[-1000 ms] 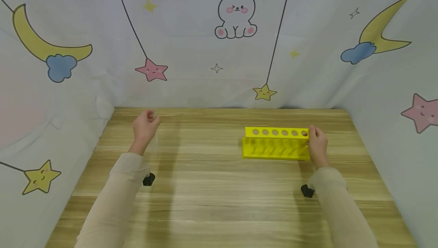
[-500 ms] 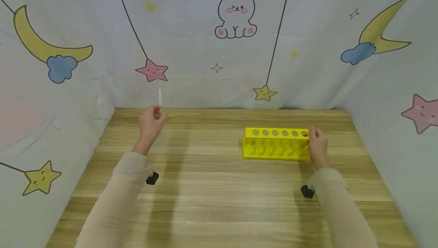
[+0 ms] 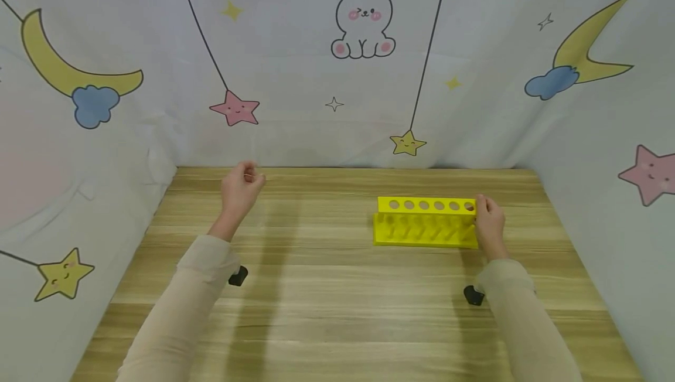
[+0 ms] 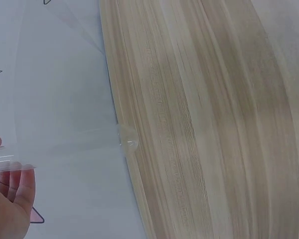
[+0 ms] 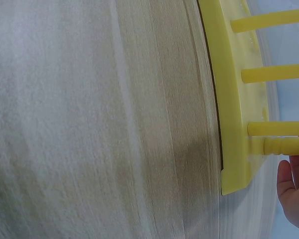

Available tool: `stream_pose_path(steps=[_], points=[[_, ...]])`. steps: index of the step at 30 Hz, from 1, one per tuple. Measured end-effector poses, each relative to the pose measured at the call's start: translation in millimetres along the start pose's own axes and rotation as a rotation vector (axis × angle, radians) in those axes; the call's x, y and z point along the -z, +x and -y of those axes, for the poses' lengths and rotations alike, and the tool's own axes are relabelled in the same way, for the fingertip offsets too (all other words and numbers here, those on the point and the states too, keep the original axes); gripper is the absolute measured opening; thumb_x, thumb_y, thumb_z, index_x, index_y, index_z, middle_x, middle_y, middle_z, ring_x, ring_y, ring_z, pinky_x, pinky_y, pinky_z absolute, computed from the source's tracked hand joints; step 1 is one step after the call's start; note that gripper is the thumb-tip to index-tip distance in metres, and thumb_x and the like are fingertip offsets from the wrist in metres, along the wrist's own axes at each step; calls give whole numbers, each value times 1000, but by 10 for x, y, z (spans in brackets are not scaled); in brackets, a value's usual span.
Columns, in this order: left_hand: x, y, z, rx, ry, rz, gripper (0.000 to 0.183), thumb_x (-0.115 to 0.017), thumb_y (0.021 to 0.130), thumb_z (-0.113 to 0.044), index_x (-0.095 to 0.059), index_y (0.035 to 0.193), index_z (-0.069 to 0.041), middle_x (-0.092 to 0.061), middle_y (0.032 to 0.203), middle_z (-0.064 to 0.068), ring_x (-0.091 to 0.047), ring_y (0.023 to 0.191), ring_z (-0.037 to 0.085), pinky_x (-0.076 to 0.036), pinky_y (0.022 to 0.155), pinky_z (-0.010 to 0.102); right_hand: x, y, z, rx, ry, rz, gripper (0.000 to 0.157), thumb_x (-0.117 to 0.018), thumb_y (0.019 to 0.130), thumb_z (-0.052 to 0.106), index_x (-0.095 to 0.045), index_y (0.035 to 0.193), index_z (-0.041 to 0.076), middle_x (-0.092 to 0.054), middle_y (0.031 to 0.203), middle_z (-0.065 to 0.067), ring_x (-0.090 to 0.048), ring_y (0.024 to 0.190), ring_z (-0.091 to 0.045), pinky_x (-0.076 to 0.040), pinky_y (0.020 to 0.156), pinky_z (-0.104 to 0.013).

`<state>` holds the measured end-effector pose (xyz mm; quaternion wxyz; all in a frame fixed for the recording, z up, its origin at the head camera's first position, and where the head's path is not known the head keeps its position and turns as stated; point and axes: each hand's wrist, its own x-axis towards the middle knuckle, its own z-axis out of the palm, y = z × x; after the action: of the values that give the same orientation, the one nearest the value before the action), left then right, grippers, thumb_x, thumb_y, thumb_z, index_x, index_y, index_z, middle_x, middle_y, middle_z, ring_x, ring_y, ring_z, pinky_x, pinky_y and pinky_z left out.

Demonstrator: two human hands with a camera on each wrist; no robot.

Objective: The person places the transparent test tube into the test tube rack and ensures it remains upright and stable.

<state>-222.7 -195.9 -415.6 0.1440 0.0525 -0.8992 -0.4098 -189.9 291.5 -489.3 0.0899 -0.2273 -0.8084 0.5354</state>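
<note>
A clear, see-through test tube point(image 4: 77, 146) is pinched between the thumb and fingers of my left hand point(image 3: 237, 197), raised over the far left of the table. In the left wrist view the tube lies across the picture, its rounded end out beyond the fingertips; in the head view it barely shows. On the right stands a yellow test tube rack point(image 3: 426, 227), with a row of round holes along its top and several pegs below. My right hand point(image 3: 490, 224) holds the rack's right end, fingers behind the end post point(image 5: 284, 146) in the right wrist view.
The wood-grain table point(image 3: 337, 311) ends at a white cloth wall point(image 3: 295, 65) printed with stars, moons and a rabbit. Similar cloth closes off both sides. A small black piece sticks out under each sleeve cuff point(image 3: 205, 259).
My left hand has moved right and slightly away with the test tube, and the tube's outline has faded against the cloth. My right hand and the rack have stayed in place.
</note>
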Motion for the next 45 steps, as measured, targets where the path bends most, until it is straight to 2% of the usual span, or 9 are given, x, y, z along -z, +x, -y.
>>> stream_pose_path(steps=[9,16,21,27,34,41,45], points=[[-30,-44,-64,-45,-3,-15,27,-58,79,-14,-56,100,3,-61,90,15,-59,85,26,-50,75,35,4,-13,-6,24,-20,2,42,-31,92,45,-52,88,8,-51,73,18,-42,58,-5,-38,53,-16],[-57,-79,-152,-106,-22,-18,26,-58,78,-11,-56,99,4,-59,86,14,-59,86,26,-52,74,35,11,-11,-12,29,-31,0,40,-31,93,44,-48,79,11,-51,73,19,-41,57,-5,-37,52,-17],[-81,-107,-200,-126,-48,-24,25,-58,78,-10,-56,97,5,-59,85,14,-59,84,25,-53,73,35,12,-10,-11,32,-37,-1,41,-31,93,44,-49,81,9,-50,72,20,-41,57,-4,-37,51,-16],[-114,-139,-226,-128,-82,7,24,-58,79,-9,-54,99,4,-56,89,14,-58,86,26,-52,75,35,16,-7,-15,52,-46,1,44,-32,93,43,-53,88,4,-50,71,20,-39,51,-2,-36,49,-17],[-168,-163,-229,-165,-96,12,23,-57,80,-7,-53,99,5,-55,90,16,-57,88,28,-52,76,37,16,-1,-25,56,-41,1,41,-31,93,44,-51,81,10,-52,72,19,-38,50,-5,-36,48,-18],[-205,-198,-285,-173,-106,36,23,-56,82,-9,-53,100,3,-55,91,15,-57,90,26,-52,75,35,21,-6,-28,29,10,34,40,-31,92,45,-45,76,11,-52,78,17,-46,63,-9,-39,54,-17],[-233,-219,-342,-172,-132,59,25,-56,83,-10,-52,103,5,-53,92,15,-55,92,27,-51,78,36,26,-11,-25,26,14,43,39,-31,93,43,-46,77,10,-52,78,16,-47,64,-10,-39,53,-17]])
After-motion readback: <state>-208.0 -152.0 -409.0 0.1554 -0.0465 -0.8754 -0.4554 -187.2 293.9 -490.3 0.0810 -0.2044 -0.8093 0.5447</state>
